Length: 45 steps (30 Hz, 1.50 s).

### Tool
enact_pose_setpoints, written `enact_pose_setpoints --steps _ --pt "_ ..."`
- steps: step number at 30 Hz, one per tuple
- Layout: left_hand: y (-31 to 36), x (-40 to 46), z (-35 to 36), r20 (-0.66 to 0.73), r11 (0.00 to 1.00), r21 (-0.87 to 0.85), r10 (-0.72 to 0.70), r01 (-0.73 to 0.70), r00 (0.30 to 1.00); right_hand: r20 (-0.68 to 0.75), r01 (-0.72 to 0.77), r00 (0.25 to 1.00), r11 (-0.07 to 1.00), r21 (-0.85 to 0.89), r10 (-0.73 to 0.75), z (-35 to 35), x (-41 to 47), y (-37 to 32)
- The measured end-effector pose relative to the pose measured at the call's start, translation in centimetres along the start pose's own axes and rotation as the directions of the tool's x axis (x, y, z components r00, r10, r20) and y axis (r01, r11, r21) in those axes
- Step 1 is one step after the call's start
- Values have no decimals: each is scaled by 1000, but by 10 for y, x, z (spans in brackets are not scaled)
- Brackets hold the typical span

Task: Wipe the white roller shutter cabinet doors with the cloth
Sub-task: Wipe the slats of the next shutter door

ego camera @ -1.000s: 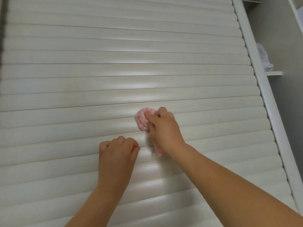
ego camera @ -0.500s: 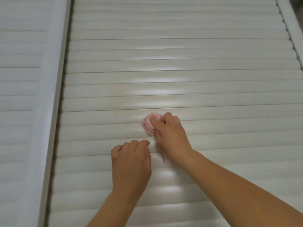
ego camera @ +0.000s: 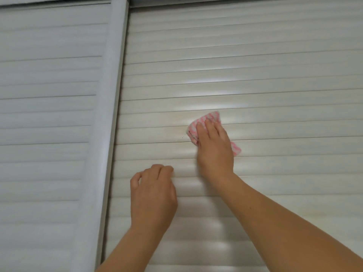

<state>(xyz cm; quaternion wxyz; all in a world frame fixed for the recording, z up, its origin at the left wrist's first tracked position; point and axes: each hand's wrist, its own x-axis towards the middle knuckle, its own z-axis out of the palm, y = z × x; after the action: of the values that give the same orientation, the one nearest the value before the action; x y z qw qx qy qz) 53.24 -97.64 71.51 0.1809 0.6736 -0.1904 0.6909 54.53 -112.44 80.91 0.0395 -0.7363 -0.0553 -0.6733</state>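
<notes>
Right hand (ego camera: 215, 149): your flat, close-set fingers press the pink striped cloth (ego camera: 204, 122) on the shutter door (ego camera: 255, 75); follow each slat.
Left hand (ego camera: 153, 195): your curled fingers hold nothing, knuckles bracing the slats.

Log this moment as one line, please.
step: wiping | right hand: presses cloth flat on shutter door | left hand: curled, knuckles on slats, holds nothing
</notes>
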Motion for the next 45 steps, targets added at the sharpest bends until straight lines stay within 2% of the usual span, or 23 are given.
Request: enact_pose_setpoints --steps 2,6,9,13,15,18,20,21,22,23,24,26,27,29,32,34,39,42,45 --pt "-8 1 -2 14 1000 3 9 -9 1000 43 52 998 999 6 -52 9 1 -15" --pt "-23 3 -3 68 999 25 19 -20 998 30 119 992 993 5 -119 15 0 -39" --pt "-30 5 -2 125 999 44 1 -6 992 132 178 975 984 27 -180 23 4 -62" --pt "-37 4 -3 173 995 -50 -78 88 982 191 244 951 970 18 -243 19 7 -96" --pt "-40 4 -6 193 990 -95 -88 107 977 170 337 925 940 49 -341 14 11 -103" --pt "-43 5 -9 248 991 -83 -86 109 965 241 301 903 925 232 -355 -3 18 -101" --pt "-45 8 -9 258 994 -64 -69 88 964 249 176 917 875 450 -312 -14 21 -95" --pt "-44 10 -12 285 995 -54 -68 87 956 236 92 932 812 577 -274 -18 21 -92" --pt "-42 12 -14 320 996 -30 -75 89 944 189 21 958 709 705 -217 -23 19 -90" --pt "-40 13 -17 354 996 6 -88 92 931 84 7 990 624 781 -116 -26 19 -84" --pt "-38 13 -20 375 995 33 -103 98 921 -37 35 999 584 811 -9 -28 20 -75" --pt "-36 14 -24 397 992 56 -123 110 910 -190 81 974 595 799 123 -26 28 -49" --pt "-35 15 -26 403 991 61 -130 115 906 -183 33 971 671 741 155 -24 32 -39" --pt "-37 16 -27 411 991 56 -132 120 902 -140 -50 981 863 502 138 -15 37 -22" --pt "-41 15 -26 414 992 41 -124 118 902 -130 -77 987 986 145 96 3 40 -21" --pt "-42 16 -27 402 991 22 -127 129 907 -120 -76 990 997 14 77 12 43 -31" --pt "-47 14 -24 392 998 2 -66 70 917 -176 32 983 996 -77 -46 22 40 -68" --pt "-50 12 -18 324 999 -32 -1 12 946 -106 122 986 989 -80 -130 25 43 -86" --pt "-49 13 -19 348 1000 11 -24 21 937 -1 237 971 969 -67 -238 25 46 -99"
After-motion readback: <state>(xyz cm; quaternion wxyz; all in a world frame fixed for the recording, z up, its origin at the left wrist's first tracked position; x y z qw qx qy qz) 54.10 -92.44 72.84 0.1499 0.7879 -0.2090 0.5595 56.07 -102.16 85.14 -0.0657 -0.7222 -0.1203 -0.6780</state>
